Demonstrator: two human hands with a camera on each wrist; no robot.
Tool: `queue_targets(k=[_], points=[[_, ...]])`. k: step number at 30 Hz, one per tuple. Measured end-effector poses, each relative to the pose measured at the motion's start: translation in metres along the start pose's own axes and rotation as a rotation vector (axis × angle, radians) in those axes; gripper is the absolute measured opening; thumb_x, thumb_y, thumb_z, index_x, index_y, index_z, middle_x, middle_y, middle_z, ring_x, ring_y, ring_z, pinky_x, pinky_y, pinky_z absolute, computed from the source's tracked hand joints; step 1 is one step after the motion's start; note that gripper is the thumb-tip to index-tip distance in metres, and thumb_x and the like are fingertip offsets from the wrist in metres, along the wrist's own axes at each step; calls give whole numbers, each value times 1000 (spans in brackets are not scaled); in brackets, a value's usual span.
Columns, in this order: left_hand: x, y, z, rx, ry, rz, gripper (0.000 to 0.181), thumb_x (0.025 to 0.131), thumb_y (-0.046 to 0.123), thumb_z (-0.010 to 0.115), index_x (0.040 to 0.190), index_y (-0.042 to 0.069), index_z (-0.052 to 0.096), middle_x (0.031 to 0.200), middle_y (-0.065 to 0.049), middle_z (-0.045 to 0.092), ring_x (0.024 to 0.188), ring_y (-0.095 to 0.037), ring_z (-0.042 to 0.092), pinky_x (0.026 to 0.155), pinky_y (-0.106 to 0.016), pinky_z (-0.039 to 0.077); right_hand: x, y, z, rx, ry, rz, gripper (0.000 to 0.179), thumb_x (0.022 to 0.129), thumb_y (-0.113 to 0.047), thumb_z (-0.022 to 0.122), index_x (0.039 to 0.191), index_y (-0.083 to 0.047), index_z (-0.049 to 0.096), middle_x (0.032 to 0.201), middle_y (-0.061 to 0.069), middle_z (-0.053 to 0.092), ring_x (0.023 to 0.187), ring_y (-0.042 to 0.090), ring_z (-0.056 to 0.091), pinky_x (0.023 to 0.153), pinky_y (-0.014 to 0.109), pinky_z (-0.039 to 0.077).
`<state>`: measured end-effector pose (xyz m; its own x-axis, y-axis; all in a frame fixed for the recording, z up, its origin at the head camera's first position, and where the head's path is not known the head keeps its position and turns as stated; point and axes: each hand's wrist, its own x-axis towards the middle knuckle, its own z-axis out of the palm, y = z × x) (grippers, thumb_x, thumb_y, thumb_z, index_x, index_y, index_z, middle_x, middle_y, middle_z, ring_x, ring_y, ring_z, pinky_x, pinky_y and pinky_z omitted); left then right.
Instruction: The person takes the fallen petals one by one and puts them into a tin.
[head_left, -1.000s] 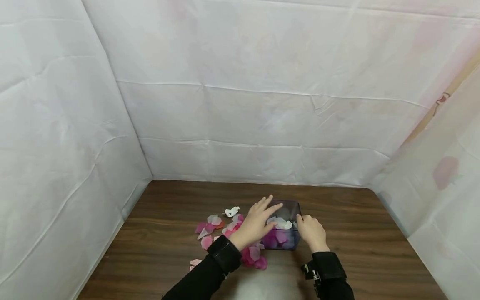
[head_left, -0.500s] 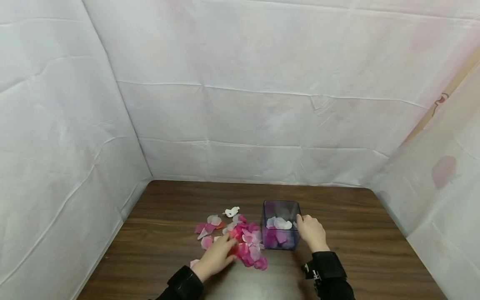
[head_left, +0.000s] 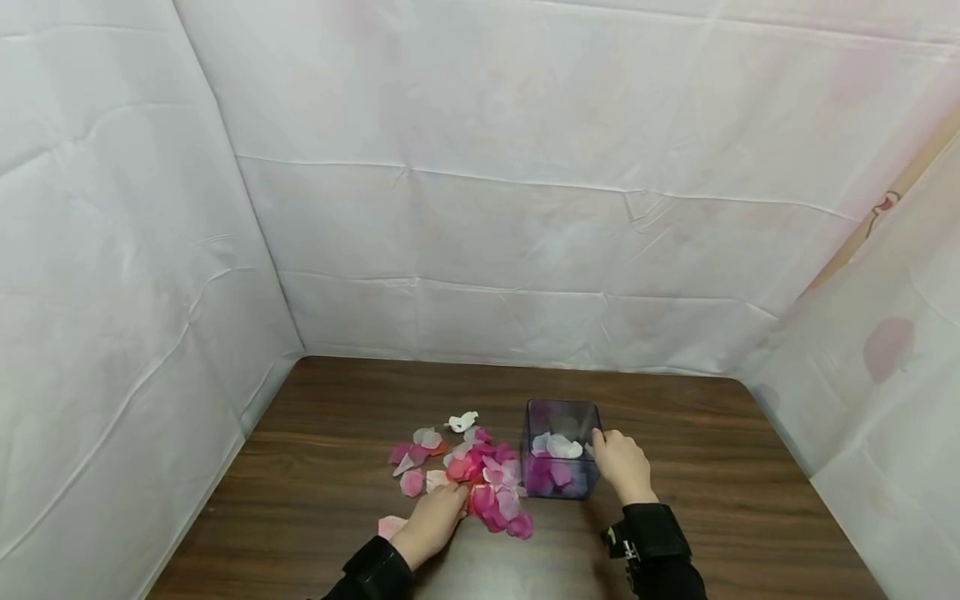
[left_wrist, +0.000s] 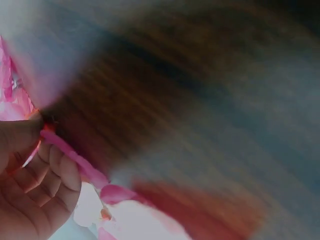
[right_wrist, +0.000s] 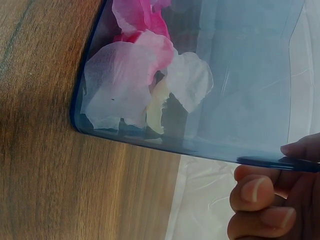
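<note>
A: What is the left hand (head_left: 433, 518) doing?
B: By the wrist view, its grip is pinching what looks like a pink petal (left_wrist: 75, 157), low at the near side of the loose heap (head_left: 507, 502).
A: And the right hand (head_left: 624, 465)?
B: Its grip is holding the box (head_left: 564, 414) by the rim facing the worktop's (head_left: 690, 450) right edge, thumb pressing on one side of the wall, fingers on the other. The box is standing upright, a little right of the worktop's middle.
A: How far along are things?
B: Only partway, I'm judging. Some white and pink petals (right_wrist: 120, 80) are lying in the box; more are lying outside, heaped just beside it, with strays (head_left: 411, 483) scattering toward the left edge. Those are seemingly waiting.
A: Anything farther out?
B: A white piece (head_left: 462, 422) is lying beyond the heap, toward the far edge, where pale cloth (head_left: 517, 242) is hanging.
</note>
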<state>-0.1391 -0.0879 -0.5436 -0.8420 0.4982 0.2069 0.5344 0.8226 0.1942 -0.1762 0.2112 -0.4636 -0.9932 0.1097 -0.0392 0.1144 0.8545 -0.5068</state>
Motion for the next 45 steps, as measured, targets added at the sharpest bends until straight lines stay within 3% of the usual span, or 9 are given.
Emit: queue_targets(k=[8, 14, 18, 23, 27, 31, 35, 39, 45], points=[[9, -5, -10, -77, 1, 7, 15, 86, 16, 65, 77, 13, 53, 66, 3, 54, 61, -13, 55, 53, -25, 41, 0, -1, 0, -4, 1, -4, 45, 99, -26, 35, 105, 7, 64, 104, 30, 64, 87, 46, 61, 66, 51, 47], [25, 1, -40, -127, 46, 11, 12, 92, 18, 59, 85, 14, 50, 62, 8, 44, 56, -6, 45, 51, -21, 35, 0, -1, -1, 0, -2, 2, 43, 99, -26, 35, 98, 5, 66, 98, 28, 65, 79, 40, 63, 59, 44, 44], [44, 15, -63, -153, 111, 50, 10, 94, 20, 55, 89, 14, 49, 63, 9, 41, 56, -4, 40, 51, -18, 34, -1, 0, -2, 0, 2, 6, 44, 99, -27, 35, 102, 6, 65, 101, 29, 65, 84, 44, 62, 62, 47, 46], [78, 39, -82, -201, 119, 91, 7, 96, 22, 52, 93, 15, 50, 65, 9, 46, 56, -2, 39, 54, -16, 35, -1, 1, -1, 4, 2, 13, 43, 98, -26, 36, 98, 5, 65, 97, 28, 65, 78, 39, 63, 59, 43, 44], [105, 59, -83, -166, 145, 137, 7, 94, 23, 56, 93, 16, 56, 73, 7, 56, 60, -2, 46, 56, -16, 38, 0, -1, 0, 7, 6, 16, 44, 98, -27, 35, 100, 5, 66, 100, 28, 65, 81, 41, 63, 61, 46, 46], [119, 73, -76, -124, 158, 134, 6, 90, 24, 63, 88, 18, 63, 82, 5, 56, 70, -6, 50, 61, -16, 41, -1, -3, 2, 13, 3, 20, 46, 98, -27, 35, 107, 5, 65, 105, 29, 64, 89, 46, 62, 66, 51, 48], [121, 80, -67, -30, 141, 137, 7, 87, 27, 67, 86, 22, 72, 87, 5, 54, 77, -8, 48, 64, -16, 41, -1, -3, 5, 20, -3, 30, 45, 98, -28, 35, 104, 5, 66, 104, 29, 64, 89, 47, 61, 66, 51, 48], [119, 81, -59, 73, 97, 144, 13, 88, 31, 65, 97, 27, 74, 102, 5, 60, 91, -12, 52, 73, -23, 44, -2, -2, 6, 17, 3, 30, 45, 98, -27, 35, 103, 5, 66, 103, 29, 65, 88, 46, 62, 65, 51, 47], [112, 74, -58, 24, 110, 103, 27, 91, 30, 61, 116, 25, 67, 124, -2, 58, 116, -22, 49, 88, -40, 45, -1, -1, 4, 11, 4, 17, 44, 98, -26, 35, 101, 4, 66, 98, 28, 66, 83, 43, 63, 62, 47, 46]])
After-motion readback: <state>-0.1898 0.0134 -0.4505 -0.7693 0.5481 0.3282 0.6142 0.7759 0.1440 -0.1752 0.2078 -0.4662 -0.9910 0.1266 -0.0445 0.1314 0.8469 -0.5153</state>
